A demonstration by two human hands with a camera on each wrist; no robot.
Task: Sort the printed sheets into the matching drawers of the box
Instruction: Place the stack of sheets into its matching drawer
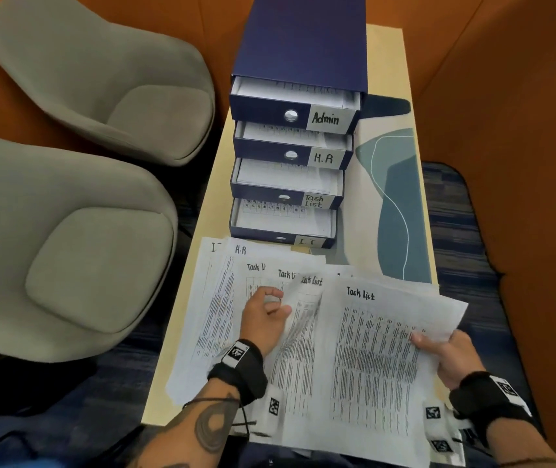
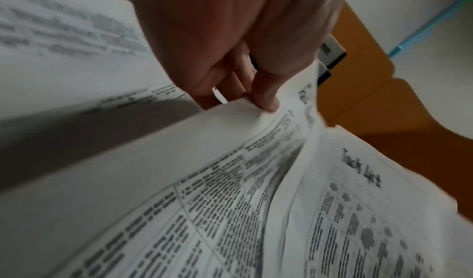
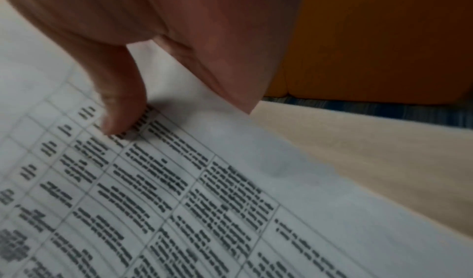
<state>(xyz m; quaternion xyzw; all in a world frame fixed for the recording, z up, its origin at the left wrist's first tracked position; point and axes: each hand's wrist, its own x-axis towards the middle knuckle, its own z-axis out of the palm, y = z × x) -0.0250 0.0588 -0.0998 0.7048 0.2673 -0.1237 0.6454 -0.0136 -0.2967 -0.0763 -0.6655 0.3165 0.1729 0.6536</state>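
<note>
A dark blue drawer box (image 1: 303, 45) stands on the table with all its drawers pulled out: Admin (image 1: 270, 111), H.R (image 1: 270, 152), Task List (image 1: 263, 192) and I.T (image 1: 256, 233), each holding paper. Printed sheets (image 1: 216, 315) lie fanned in front, headed I.T, H.R and Task List. My left hand (image 1: 266, 312) (image 2: 256, 98) pinches the curling edge of one Task List sheet (image 1: 300, 332) (image 2: 230, 181). My right hand (image 1: 445, 352) (image 3: 120, 120) holds another Task List sheet (image 1: 371, 349) (image 3: 204, 201) by its right edge, thumb on top.
The narrow pale table (image 1: 388, 62) carries a blue-patterned mat (image 1: 398, 204) to the right of the box. Two grey armchairs (image 1: 101, 79) (image 1: 50, 248) stand close on the left. Orange walls (image 1: 506, 96) enclose the back and right.
</note>
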